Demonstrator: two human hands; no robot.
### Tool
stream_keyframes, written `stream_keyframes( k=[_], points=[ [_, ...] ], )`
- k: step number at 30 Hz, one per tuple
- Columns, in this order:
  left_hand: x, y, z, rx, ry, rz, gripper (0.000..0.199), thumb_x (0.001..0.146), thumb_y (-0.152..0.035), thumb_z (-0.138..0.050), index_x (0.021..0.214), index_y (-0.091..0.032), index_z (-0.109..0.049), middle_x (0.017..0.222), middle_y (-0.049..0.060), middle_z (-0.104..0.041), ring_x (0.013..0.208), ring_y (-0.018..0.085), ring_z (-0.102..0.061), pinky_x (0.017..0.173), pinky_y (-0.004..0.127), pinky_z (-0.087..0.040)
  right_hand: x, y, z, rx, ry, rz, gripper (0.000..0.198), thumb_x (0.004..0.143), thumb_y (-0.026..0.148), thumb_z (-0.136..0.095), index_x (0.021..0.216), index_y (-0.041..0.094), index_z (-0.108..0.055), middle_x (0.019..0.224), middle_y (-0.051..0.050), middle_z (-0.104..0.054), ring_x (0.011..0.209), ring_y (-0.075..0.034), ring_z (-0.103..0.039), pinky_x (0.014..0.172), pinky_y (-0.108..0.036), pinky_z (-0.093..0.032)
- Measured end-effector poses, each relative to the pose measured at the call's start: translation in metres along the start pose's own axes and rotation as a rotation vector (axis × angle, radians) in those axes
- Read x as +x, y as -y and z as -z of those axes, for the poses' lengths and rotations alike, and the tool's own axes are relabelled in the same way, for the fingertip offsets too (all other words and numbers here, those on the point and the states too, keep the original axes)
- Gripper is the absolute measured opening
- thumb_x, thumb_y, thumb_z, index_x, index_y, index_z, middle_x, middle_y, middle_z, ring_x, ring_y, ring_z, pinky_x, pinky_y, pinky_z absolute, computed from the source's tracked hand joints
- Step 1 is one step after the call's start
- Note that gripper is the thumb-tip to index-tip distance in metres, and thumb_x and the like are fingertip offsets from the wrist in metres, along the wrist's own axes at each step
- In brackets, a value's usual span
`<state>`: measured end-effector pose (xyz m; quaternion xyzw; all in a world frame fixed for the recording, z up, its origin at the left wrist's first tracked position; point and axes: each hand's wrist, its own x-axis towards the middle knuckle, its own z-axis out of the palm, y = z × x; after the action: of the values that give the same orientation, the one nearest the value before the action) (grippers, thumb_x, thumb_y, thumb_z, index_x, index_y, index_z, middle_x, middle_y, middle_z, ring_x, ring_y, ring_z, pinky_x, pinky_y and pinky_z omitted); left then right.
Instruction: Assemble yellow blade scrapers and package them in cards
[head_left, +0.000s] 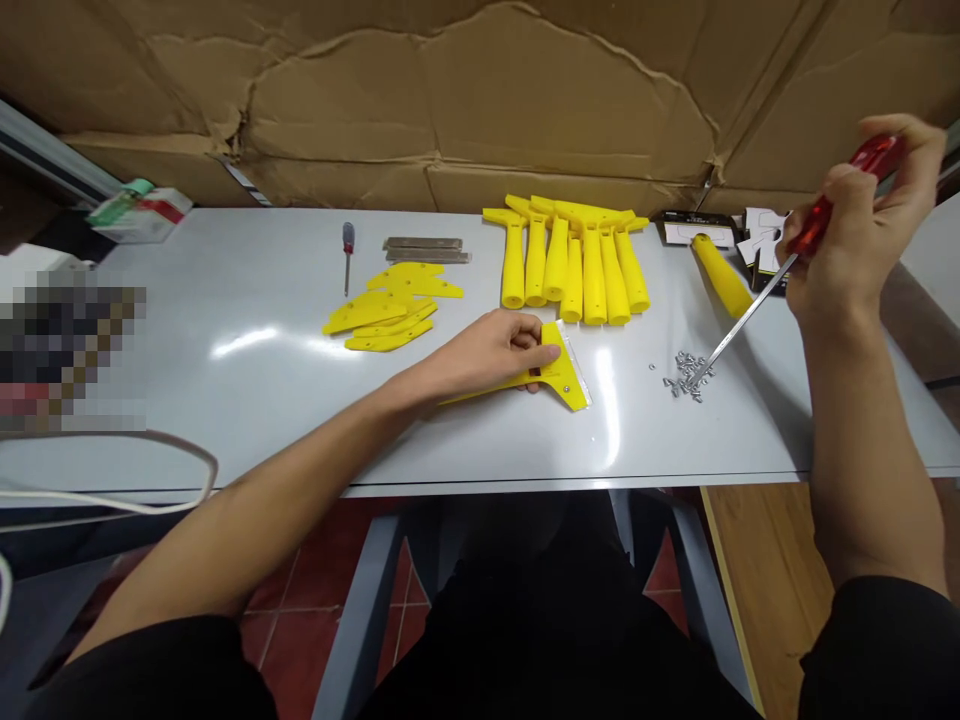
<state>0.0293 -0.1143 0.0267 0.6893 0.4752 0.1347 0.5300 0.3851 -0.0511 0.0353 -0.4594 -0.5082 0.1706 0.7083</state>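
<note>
My left hand (499, 350) is closed around a yellow scraper (566, 378) lying on the white table, its thumb pressed on the head. A thin metal blade runs along the scraper's right edge, and a screw sits near its lower corner. My right hand (862, 215) grips the red handle of a long screwdriver (757, 300), raised at the right. The screwdriver slants down to the left, and its tip is in a small heap of silver screws (684, 380). Whether a screw clings to the tip is too small to tell.
Several yellow scraper handles (592, 265) stand in a row at the back. Left of them lie flat yellow plates (390, 305), metal blades (424, 248) and a small screwdriver (347, 255). Another yellow handle (721, 275) and packaging (697, 230) lie right. A cardboard wall (450, 100) closes the back.
</note>
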Motion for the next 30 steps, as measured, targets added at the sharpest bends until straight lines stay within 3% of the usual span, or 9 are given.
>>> stream_keyframes(
  k=[4, 13, 17, 25, 30],
  points=[
    [-0.001, -0.001, 0.000, 0.000, 0.007, 0.002, 0.029, 0.094, -0.042, -0.072, 0.080, -0.019, -0.060, 0.084, 0.005, -0.077, 0.073, 0.019, -0.074, 0.066, 0.029, -0.050, -0.004, -0.005, -0.008, 0.058, 0.021, 0.153, 0.031, 0.076, 0.015, -0.056, 0.106, 0.022, -0.060, 0.094, 0.001, -0.049, 0.041, 0.000, -0.033, 0.036, -0.025, -0.024],
    [0.000, 0.002, 0.001, 0.015, 0.012, -0.007, 0.030, 0.094, -0.043, -0.071, 0.080, -0.019, -0.060, 0.084, 0.004, -0.077, 0.075, 0.020, -0.076, 0.068, 0.029, -0.050, -0.015, 0.000, -0.016, 0.045, 0.053, 0.122, 0.028, 0.078, 0.020, -0.061, 0.105, 0.024, -0.061, 0.095, 0.001, -0.053, 0.043, 0.000, -0.036, 0.038, -0.023, -0.027],
    [0.000, 0.001, 0.000, -0.001, 0.018, -0.009, 0.029, 0.092, -0.043, -0.072, 0.080, -0.019, -0.061, 0.083, 0.004, -0.076, 0.074, 0.020, -0.075, 0.067, 0.029, -0.049, -0.013, -0.003, -0.018, 0.082, -0.053, 0.092, 0.028, 0.076, 0.019, -0.052, 0.104, 0.022, -0.053, 0.093, 0.003, -0.053, 0.041, 0.000, -0.038, 0.039, -0.021, -0.026],
    [0.000, 0.002, 0.001, -0.019, 0.027, 0.007, 0.028, 0.090, -0.043, -0.076, 0.081, -0.018, -0.066, 0.089, 0.006, -0.079, 0.076, 0.020, -0.075, 0.066, 0.029, -0.050, -0.008, -0.013, -0.015, 0.126, -0.101, 0.130, 0.025, 0.077, 0.017, -0.049, 0.102, 0.022, -0.048, 0.092, 0.003, -0.047, 0.037, 0.000, -0.037, 0.038, -0.022, -0.021],
    [-0.001, 0.001, 0.001, 0.023, 0.010, -0.002, 0.030, 0.090, -0.046, -0.076, 0.081, -0.018, -0.068, 0.086, 0.006, -0.079, 0.075, 0.021, -0.076, 0.065, 0.029, -0.049, -0.011, -0.006, -0.014, 0.082, -0.079, 0.178, 0.023, 0.081, 0.018, -0.051, 0.103, 0.022, -0.049, 0.095, 0.002, -0.050, 0.039, 0.001, -0.035, 0.039, -0.021, -0.027]
  ],
)
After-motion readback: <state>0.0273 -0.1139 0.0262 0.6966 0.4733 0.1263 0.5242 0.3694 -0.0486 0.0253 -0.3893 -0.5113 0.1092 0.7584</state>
